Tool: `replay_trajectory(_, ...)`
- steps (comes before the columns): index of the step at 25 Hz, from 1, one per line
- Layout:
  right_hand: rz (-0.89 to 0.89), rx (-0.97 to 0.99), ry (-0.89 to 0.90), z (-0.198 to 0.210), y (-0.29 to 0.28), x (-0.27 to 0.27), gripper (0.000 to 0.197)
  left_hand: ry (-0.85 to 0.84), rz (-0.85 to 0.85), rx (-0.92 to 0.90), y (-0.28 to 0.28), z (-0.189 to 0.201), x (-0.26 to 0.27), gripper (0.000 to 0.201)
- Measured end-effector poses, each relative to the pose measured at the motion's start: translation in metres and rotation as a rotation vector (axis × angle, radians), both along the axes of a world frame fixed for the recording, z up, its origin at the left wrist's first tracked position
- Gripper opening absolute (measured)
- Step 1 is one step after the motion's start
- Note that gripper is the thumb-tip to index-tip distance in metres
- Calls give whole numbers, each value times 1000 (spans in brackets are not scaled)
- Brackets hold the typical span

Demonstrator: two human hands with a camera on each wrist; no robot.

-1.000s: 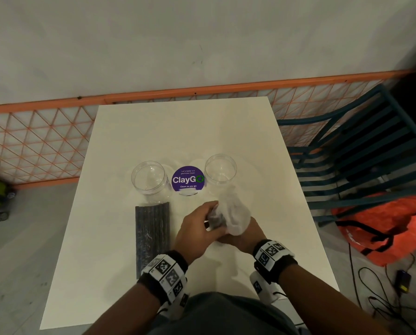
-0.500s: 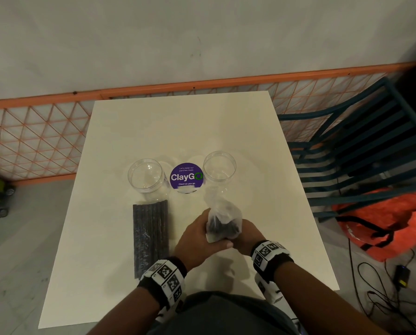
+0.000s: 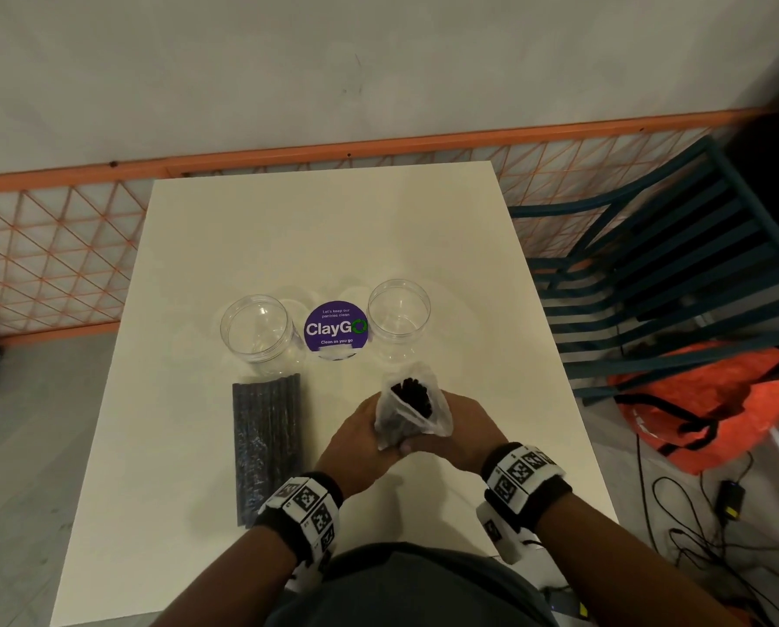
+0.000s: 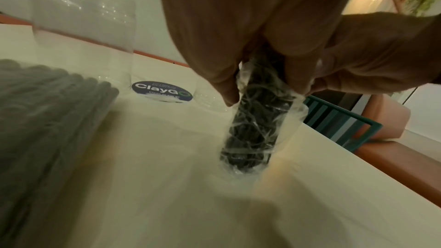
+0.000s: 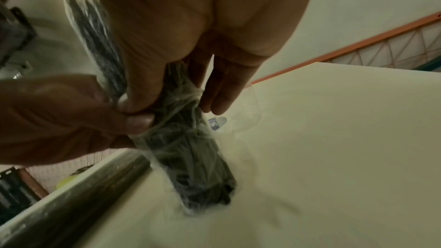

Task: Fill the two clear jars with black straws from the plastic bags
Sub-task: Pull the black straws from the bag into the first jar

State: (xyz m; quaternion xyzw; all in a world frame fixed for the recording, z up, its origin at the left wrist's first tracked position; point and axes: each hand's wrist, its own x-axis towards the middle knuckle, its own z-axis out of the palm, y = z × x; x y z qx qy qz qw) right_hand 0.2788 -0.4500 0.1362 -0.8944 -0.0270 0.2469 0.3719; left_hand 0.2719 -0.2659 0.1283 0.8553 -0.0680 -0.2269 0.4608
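Note:
Both hands hold a clear plastic bag of black straws (image 3: 408,407) upright, its bottom end on the white table (image 3: 333,228). My left hand (image 3: 356,438) wraps its left side; my right hand (image 3: 462,427) wraps its right side. The bag's mouth gapes at the top and straw ends show inside. In the left wrist view the bag (image 4: 257,125) stands under my fingers (image 4: 224,82); in the right wrist view the bag (image 5: 188,150) is gripped the same way. Two clear jars stand beyond, the left jar (image 3: 256,332) and the right jar (image 3: 399,316), both without straws. A second bag of straws (image 3: 265,450) lies flat at the left.
A round purple ClayGo sticker (image 3: 335,330) sits between the jars. An orange mesh fence (image 3: 48,246) runs behind the table. A dark teal slatted chair (image 3: 664,282) and an orange bag (image 3: 713,400) are at the right, with cables (image 3: 704,527) on the floor.
The bag has been turned upright from a tilted hold, and its mouth now gapes open at the top. Both hands stayed around it in front of the right jar.

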Motion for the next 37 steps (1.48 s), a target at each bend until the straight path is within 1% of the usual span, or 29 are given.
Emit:
replay_trajectory(2, 2, -72, -4, -3, 3, 1, 48, -19, 18, -123, 2, 1, -1, 80)
replay_trajectory(3, 8, -104, -20, -3, 4, 2, 46, -46, 36, -164, 5, 2, -2, 87)
replay_trajectory(4, 18, -132, -30, -3, 4, 2, 46, -104, 48, -156, 8, 3, -2, 87)
replay_trajectory(6, 43, -180, -49, -4, 3, 0, 44, -245, 65, -49, 11, 4, -5, 73)
replay_trajectory(7, 54, -187, -63, -2, 3, -1, 43, -263, 69, -17, 11, 5, -4, 64)
replay_trajectory(9, 74, -182, -80, -1, 3, -4, 50, -228, 71, -2, 8, 7, -1, 46)
replay_trajectory(11, 118, -195, -36, -6, 3, -2, 64, -200, 41, 28, 8, 1, 3, 36)
replay_trajectory(13, 132, -195, 62, -14, 4, 0, 64, -161, 4, 28, 9, -5, 2, 39)
replay_trajectory(14, 124, -192, 84, -16, 5, 0, 65, -145, -6, 30, 11, -7, 2, 41)
replay_trajectory(16, 89, -154, 61, -15, 8, -1, 73, -132, 6, 61, 14, -10, 2, 40)
replay_trajectory(17, 70, -123, 46, -15, 11, -1, 74, -118, 29, 64, 17, -13, 2, 40)
replay_trajectory(18, 49, -102, 42, -15, 14, -2, 72, -88, 55, 46, 20, -16, 3, 41)
replay_trajectory(20, 43, -86, 44, -17, 18, -2, 71, -24, 99, -46, 25, -20, 3, 46)
replay_trajectory(22, 30, -65, -5, -20, 18, -2, 72, 26, 147, -101, 27, -23, 1, 54)
replay_trajectory(23, 11, -6, -18, -21, 19, -2, 68, 55, 180, -125, 27, -25, -1, 54)
replay_trajectory(25, -71, 132, 49, -19, 20, 0, 48, 80, 185, -138, 26, -27, -2, 50)
replay_trajectory(26, -100, 147, 103, -17, 21, 3, 37, 64, 160, -117, 26, -26, -2, 52)
replay_trajectory(27, -113, 152, 133, -15, 21, 6, 32, 44, 126, -101, 27, -24, -2, 56)
replay_trajectory(28, -127, 166, 145, -13, 20, 8, 33, 23, 75, -107, 27, -19, -2, 59)
replay_trajectory(29, -159, 224, 149, -10, 18, 8, 37, 7, 22, -148, 26, -14, -3, 62)
replay_trajectory(30, -200, 326, 160, -7, 18, 9, 40, 30, -31, -216, 23, -8, -4, 68)
replay_trajectory(31, -241, 459, 170, -4, 20, 9, 38, 89, -69, -306, 20, -6, -6, 81)
replay_trajectory(32, -259, 558, 168, 0, 24, 8, 34, 155, -79, -390, 16, -6, -7, 95)
replay_trajectory(33, -257, 633, 164, 9, 30, 5, 33, 197, -51, -450, 12, -9, -9, 105)
replay_trajectory(34, -223, 609, 132, 15, 36, 2, 38, 206, -3, -487, 9, -10, -10, 108)
replay_trajectory(35, -147, 494, 56, 20, 40, 2, 48, 174, 54, -500, 8, -11, -9, 104)
replay_trajectory(37, 132, 52, -186, 27, 40, 0, 75, 124, 171, -500, 10, -11, -4, 89)
